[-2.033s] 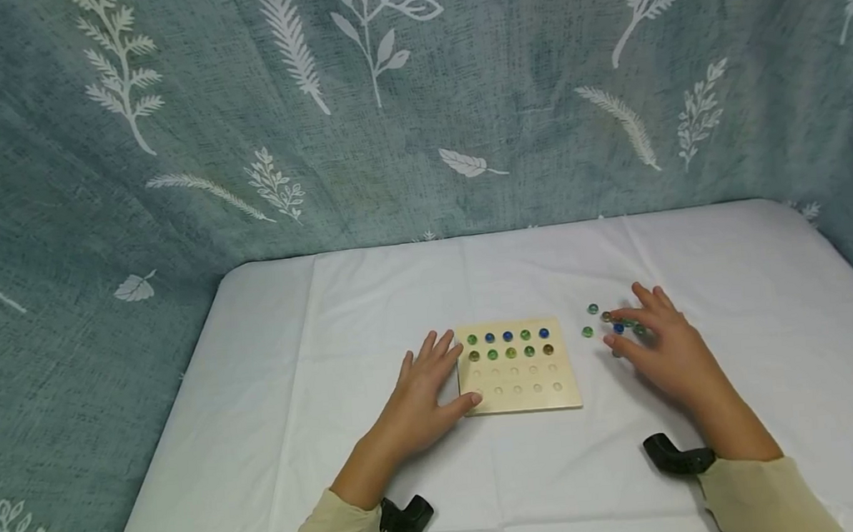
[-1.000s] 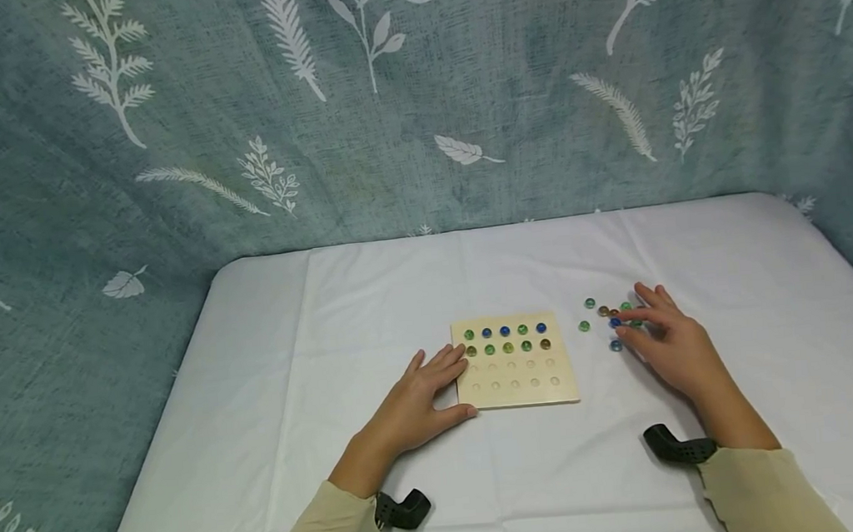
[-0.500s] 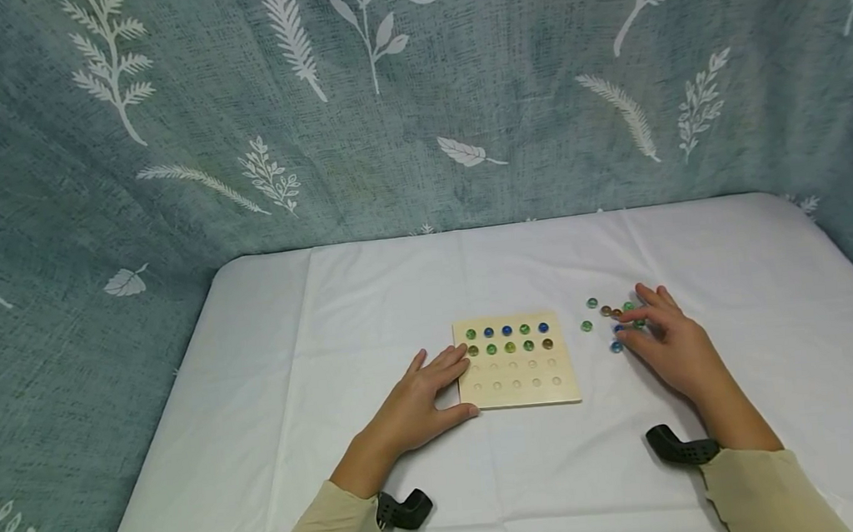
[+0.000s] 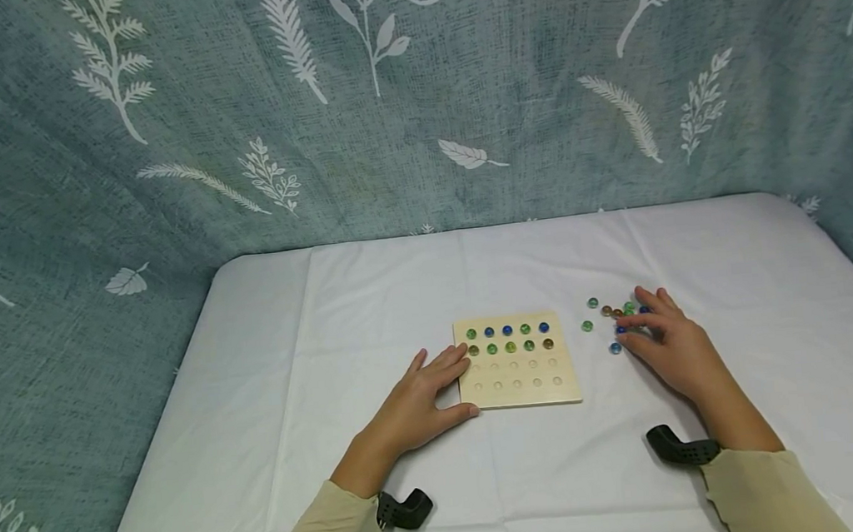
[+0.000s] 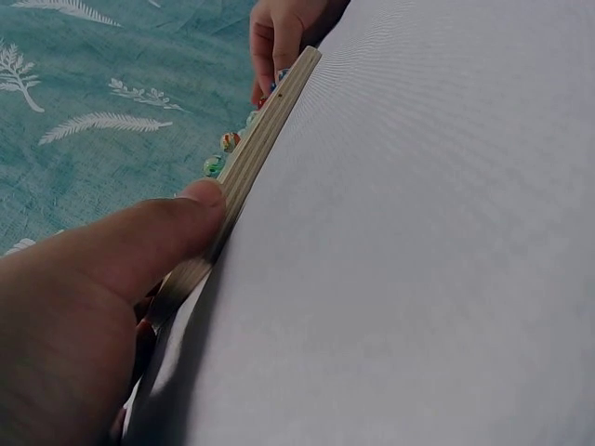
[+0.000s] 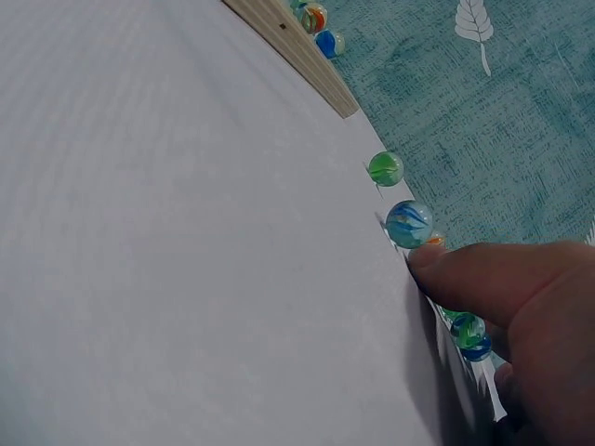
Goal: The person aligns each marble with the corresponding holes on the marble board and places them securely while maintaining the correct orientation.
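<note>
A pale wooden board with rows of round hollows lies on the white cloth. Marbles in green, blue and brown fill its two far rows; the two near rows hold none. My left hand rests at the board's left side, its fingers stretched onto the left edge and its thumb against the near edge. To the right, my right hand pinches a dark blue marble between thumb and forefinger. Loose marbles lie around those fingertips, partly hidden. A clear marble with blue swirls sits just beyond the right thumb.
White cloth covers the table and shows some creases. A teal curtain with pale leaf prints hangs behind and along the sides. Each wrist carries a black camera mount.
The right thumb and forefinger have closed around the dark blue marble and shifted it slightly nearer. The left hand has slid a little on the board's edge, its thumb nearer; the board stays put.
</note>
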The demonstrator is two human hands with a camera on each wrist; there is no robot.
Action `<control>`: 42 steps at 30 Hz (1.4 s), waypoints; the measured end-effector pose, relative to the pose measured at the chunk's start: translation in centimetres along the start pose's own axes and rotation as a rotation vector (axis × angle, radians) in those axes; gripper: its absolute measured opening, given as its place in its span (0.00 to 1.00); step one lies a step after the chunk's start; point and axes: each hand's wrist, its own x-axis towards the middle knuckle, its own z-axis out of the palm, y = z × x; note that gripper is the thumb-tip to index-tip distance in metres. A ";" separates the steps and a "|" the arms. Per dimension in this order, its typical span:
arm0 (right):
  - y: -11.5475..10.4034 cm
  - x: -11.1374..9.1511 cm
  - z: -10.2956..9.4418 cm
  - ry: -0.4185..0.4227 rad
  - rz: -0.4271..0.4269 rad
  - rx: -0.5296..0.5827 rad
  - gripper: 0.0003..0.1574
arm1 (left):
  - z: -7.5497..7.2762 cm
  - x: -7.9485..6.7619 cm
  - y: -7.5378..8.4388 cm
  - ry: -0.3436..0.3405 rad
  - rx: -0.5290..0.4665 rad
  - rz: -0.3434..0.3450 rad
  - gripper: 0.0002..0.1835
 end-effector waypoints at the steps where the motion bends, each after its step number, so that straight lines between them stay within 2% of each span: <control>1: 0.0 0.0 0.0 -0.001 0.001 -0.002 0.17 | 0.0 0.0 0.0 0.003 0.000 0.002 0.40; 12: -0.4 0.2 0.1 -0.011 0.036 -0.039 0.17 | 0.1 0.0 -0.1 0.013 -0.022 0.007 0.40; 29: -0.2 -0.1 0.2 0.009 0.065 -0.015 0.22 | 0.0 -0.2 -0.1 0.008 -0.030 0.010 0.40; 34: -1.6 -0.3 0.0 0.027 0.012 0.048 0.22 | 0.0 -0.1 -0.3 0.013 -0.021 0.019 0.40; 42: -5.4 -0.9 0.7 -0.015 -0.087 0.129 0.20 | 0.1 0.0 -0.4 0.013 -0.008 0.027 0.40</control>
